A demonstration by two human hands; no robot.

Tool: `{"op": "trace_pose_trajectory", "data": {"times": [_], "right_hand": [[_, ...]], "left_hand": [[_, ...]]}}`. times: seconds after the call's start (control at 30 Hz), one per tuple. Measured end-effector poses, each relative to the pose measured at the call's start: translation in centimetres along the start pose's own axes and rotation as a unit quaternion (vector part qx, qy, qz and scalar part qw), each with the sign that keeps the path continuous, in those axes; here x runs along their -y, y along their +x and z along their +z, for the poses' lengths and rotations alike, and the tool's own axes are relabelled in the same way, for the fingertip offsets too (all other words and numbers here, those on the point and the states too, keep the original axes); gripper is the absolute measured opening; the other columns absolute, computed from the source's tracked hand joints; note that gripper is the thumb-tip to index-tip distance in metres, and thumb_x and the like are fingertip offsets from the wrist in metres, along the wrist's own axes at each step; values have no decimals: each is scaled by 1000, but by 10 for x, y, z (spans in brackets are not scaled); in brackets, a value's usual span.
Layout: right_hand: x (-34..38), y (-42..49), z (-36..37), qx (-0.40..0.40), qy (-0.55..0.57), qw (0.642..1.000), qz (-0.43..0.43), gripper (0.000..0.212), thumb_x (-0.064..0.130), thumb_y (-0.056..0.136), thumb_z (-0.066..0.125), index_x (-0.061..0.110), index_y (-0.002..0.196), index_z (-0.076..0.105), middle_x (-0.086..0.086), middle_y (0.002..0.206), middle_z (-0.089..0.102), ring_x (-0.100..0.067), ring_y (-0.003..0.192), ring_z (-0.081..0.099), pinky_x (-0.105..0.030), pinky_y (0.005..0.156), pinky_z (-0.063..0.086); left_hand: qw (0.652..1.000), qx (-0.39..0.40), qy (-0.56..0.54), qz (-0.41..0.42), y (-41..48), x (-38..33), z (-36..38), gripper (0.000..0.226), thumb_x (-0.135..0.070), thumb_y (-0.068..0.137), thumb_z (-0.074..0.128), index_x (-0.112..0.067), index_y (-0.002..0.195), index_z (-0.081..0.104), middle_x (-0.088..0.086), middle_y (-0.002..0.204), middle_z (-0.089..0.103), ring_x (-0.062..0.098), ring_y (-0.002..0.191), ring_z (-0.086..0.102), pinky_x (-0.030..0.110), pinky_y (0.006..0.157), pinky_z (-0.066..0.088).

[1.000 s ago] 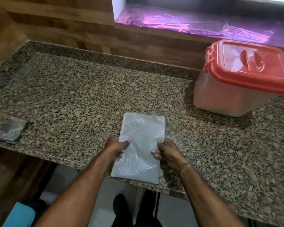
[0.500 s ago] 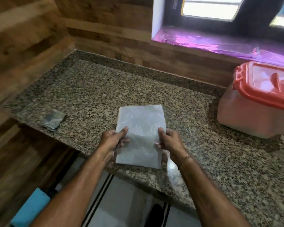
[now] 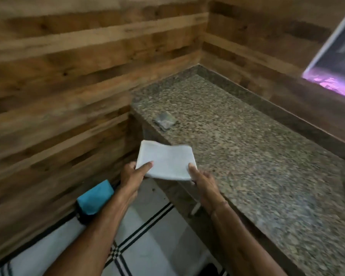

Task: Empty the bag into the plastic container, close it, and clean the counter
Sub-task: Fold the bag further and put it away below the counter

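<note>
Both hands [image 3: 132, 174] [image 3: 202, 181] pinch the bag [image 3: 167, 161] above the counter [image 3: 247, 156].

The tabletop [image 3: 247, 156] runs from the near right to the far corner, where two walls meet. A scrap [image 3: 164, 120] lies on it near its left edge. Nearer than the scrap, the bag [image 3: 166, 160] is held across that edge, the left hand [image 3: 132, 174] gripping its left side and the right hand [image 3: 204, 184] its right. A window [image 3: 335, 62] sits in the far-right wall. On the floor [image 3: 147, 236], a box [image 3: 95, 198] lies against the left wall.
</note>
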State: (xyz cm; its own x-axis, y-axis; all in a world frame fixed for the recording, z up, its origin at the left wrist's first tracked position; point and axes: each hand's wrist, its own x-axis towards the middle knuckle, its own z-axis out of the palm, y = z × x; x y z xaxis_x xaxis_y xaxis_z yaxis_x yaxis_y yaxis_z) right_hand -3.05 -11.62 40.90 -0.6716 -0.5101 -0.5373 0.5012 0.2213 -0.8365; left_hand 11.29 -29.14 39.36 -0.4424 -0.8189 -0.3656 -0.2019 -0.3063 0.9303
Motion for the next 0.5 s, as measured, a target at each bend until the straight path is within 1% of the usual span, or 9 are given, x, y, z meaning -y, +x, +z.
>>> {"op": "trace_pose_trajectory", "data": {"times": [0.1, 0.17, 0.23, 0.3, 0.33, 0.37, 0.4, 0.47, 0.5], "right_hand": [[-22, -11, 74, 26, -4, 999, 40, 35, 32, 87, 82, 6, 99, 61, -23, 97, 70, -28, 84, 68, -39, 76, 65], [-36, -20, 122, 45, -4, 998, 39, 42, 29, 72, 94, 13, 85, 57, -22, 91, 64, -35, 85, 64, -51, 83, 61], [-54, -19, 162, 67, -12, 997, 36, 52, 26, 57, 100, 24, 68, 50, -19, 86, 59, -34, 85, 60, -49, 80, 54], [-65, -18, 195, 118, -43, 992, 26, 37, 15, 73, 92, 21, 75, 55, -16, 87, 63, -30, 83, 64, -39, 71, 55], [-69, -17, 213, 152, -68, 986, 26, 24, 12, 82, 85, 15, 86, 62, -15, 93, 70, -26, 83, 68, -34, 68, 57], [-72, -15, 226, 184, -90, 978, 31, 16, 10, 88, 80, 10, 97, 67, -15, 99, 74, -24, 86, 71, -31, 69, 59], [-77, -9, 238, 213, -112, 970, 39, 15, 11, 91, 77, 8, 104, 70, -14, 103, 77, -21, 86, 73, -29, 70, 60], [-84, -2, 261, 262, -166, 949, 46, 13, 15, 95, 73, 13, 108, 72, -9, 102, 78, -15, 84, 75, -25, 67, 59], [-89, 3, 270, 284, -196, 938, 44, 15, 20, 96, 73, 15, 110, 73, -7, 103, 79, -14, 87, 76, -26, 71, 60]], "left_hand": [[998, -38, -42, -7, -15, 13, -77, 17, -14, 87, 81, -14, 101, 72, -3, 93, 77, 14, 86, 71, 18, 64, 55], [995, -79, -62, -18, -21, 21, -125, 21, -10, 85, 82, -18, 97, 67, 0, 95, 74, 20, 89, 70, 28, 72, 57], [988, -125, -86, -27, -23, 30, -174, 37, -8, 78, 87, -16, 102, 61, 9, 104, 72, 31, 99, 70, 45, 83, 59], [980, -154, -123, -38, -24, 37, -212, 71, -13, 66, 93, -11, 126, 54, 16, 122, 69, 33, 107, 70, 46, 81, 61], [973, -171, -150, -47, -24, 43, -233, 86, -11, 67, 92, -10, 139, 46, 17, 130, 65, 32, 109, 69, 43, 77, 61], [967, -178, -174, -61, -26, 45, -248, 90, -3, 74, 87, -8, 147, 37, 18, 134, 62, 31, 108, 68, 38, 73, 59], [962, -178, -193, -77, -26, 48, -261, 83, 6, 80, 80, -3, 149, 35, 22, 135, 61, 30, 104, 68, 36, 68, 59], [956, -147, -229, -110, -25, 61, -290, 54, 12, 85, 71, 8, 136, 54, 27, 133, 65, 30, 96, 72, 33, 64, 62], [952, -142, -238, -131, -24, 65, -300, 44, 10, 85, 71, 5, 128, 62, 26, 131, 68, 31, 97, 72, 35, 68, 63]]}}
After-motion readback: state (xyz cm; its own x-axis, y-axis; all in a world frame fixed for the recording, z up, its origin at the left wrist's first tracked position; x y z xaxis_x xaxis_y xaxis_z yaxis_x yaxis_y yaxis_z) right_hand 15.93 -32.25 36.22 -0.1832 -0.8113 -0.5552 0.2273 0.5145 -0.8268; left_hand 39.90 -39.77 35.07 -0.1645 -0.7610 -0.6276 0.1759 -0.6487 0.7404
